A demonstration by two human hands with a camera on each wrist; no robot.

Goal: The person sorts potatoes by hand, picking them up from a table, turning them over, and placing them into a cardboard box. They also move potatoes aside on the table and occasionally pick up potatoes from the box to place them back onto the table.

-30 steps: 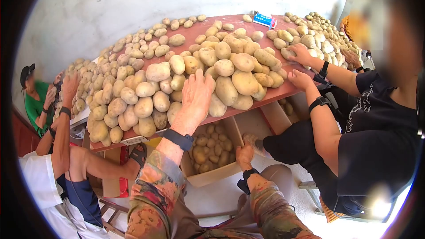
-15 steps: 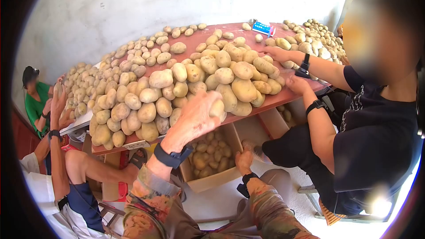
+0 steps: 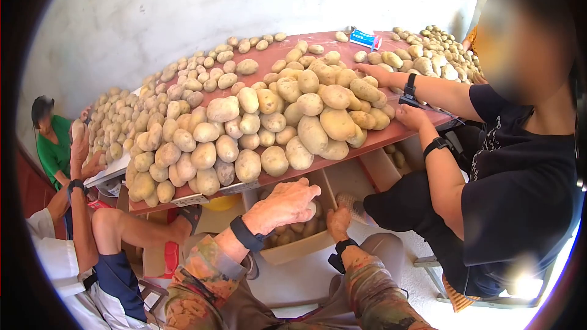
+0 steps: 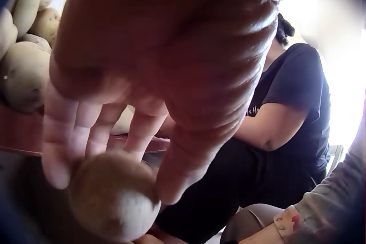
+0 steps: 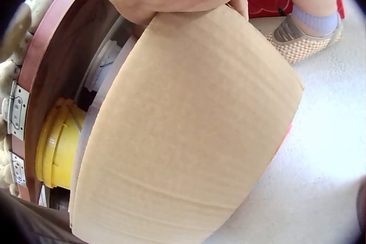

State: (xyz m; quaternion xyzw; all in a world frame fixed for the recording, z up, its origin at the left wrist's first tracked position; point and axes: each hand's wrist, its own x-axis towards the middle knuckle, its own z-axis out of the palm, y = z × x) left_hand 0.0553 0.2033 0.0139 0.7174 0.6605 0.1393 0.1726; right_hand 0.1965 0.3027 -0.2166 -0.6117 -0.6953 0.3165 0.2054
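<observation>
Cardboard box (image 3: 299, 251) is gripped by the right hand (image 3: 338, 223). Above it, the left hand (image 3: 284, 203) pinches one potato (image 4: 117, 201). Other potatoes (image 3: 336, 121) lie heaped on the red desk (image 3: 264, 64).

A blue packet (image 3: 365, 39) is seen on the table (image 3: 398, 131) near the wall (image 3: 183, 9). 2 hinges (image 5: 19, 110) are fixed to the table's edge; a yellow bucket (image 5: 62, 147) is partly hidden beneath. A black shirt (image 3: 520, 214) is worn by 1 person (image 3: 449, 192).

Scuffed off-white wall (image 3: 183, 12) behind long reddish-brown table (image 3: 397, 129); pale speckled floor (image 5: 320, 124); grey stool frame (image 3: 428, 262) lower right; bright white glare (image 4: 344, 38), right.
</observation>
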